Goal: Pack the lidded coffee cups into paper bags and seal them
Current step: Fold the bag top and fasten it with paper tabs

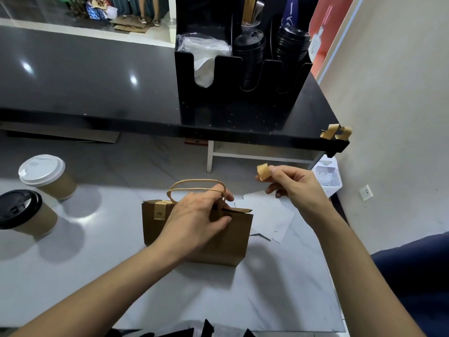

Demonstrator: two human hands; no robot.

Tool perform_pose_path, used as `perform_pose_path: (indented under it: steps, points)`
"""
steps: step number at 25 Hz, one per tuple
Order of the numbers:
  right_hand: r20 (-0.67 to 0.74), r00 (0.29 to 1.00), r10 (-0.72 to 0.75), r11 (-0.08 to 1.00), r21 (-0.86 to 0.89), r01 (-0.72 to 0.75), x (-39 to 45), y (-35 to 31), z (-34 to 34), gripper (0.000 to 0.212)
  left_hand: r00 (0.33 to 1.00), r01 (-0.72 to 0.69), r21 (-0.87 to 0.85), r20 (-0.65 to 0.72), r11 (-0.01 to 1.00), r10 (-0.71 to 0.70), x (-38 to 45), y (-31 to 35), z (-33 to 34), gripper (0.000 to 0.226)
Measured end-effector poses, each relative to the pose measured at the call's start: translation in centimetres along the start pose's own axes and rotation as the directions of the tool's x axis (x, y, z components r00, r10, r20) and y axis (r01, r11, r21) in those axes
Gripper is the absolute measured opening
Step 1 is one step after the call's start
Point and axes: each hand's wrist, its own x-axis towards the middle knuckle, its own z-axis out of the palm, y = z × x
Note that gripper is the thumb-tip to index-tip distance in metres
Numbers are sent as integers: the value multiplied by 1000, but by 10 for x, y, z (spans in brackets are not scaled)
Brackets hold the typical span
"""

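- White marble-look worktop [73, 271] seen below a dark raised counter [97, 76]; black organiser [243, 98] with lids and napkins on the counter.
- Paper bag [233, 239] stood upright mid-worktop, long axis left-right, one sticker [159, 210] already folded over the left end of its top.
- Left hand [194, 220] is curled over the bag top and pinches the folded edge shut by the handles.
- Right hand [294, 186] pinches a tan sticker piece [262, 171], held up and right of the bag, apart from it.
- Unsealed right end lies nearer the right hand.
- Two lidded cups [46, 176] stand far left; bag contents hidden, probably a cup.
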Motion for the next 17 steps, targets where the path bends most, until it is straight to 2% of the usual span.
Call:
perform_pose_path:
  steps: [3, 5, 9, 11, 13, 15, 17]
  points:
    - [38, 999, 26, 999, 38, -27, -7, 2, -1, 13, 1000, -3, 4, 1, 1000, 3, 0, 0, 0, 32]
    - [72, 997, 12, 997, 74, -17, -12, 4, 1, 21, 1000, -10, 9, 4, 1000, 10, 0, 0, 1, 32]
    - [78, 996, -53, 976, 217, 35, -24, 7, 16, 61, 1000, -12, 15, 6, 1000, 12, 0, -1, 1, 32]
    - [41, 993, -109, 972, 214, 97, -29, 11, 23, 83, 1000, -4, 22, 6, 1000, 4, 1, -1, 2, 31]
    - [13, 990, -141, 977, 164, 137, -34, 13, 28, 96, 1000, 0, 28, -5, 1000, 1, 1, -2, 3, 28]
    - [9, 990, -141, 984, 111, 139, -40, 13, 31, 88, 1000, 2, 34, -8, 999, -2, 2, -2, 5, 26]
    - [-7, 991, -134, 982, 130, 134, -44, 12, 32, 55, 1000, 5, 33, 0, 999, -5, 2, -3, 5, 25]
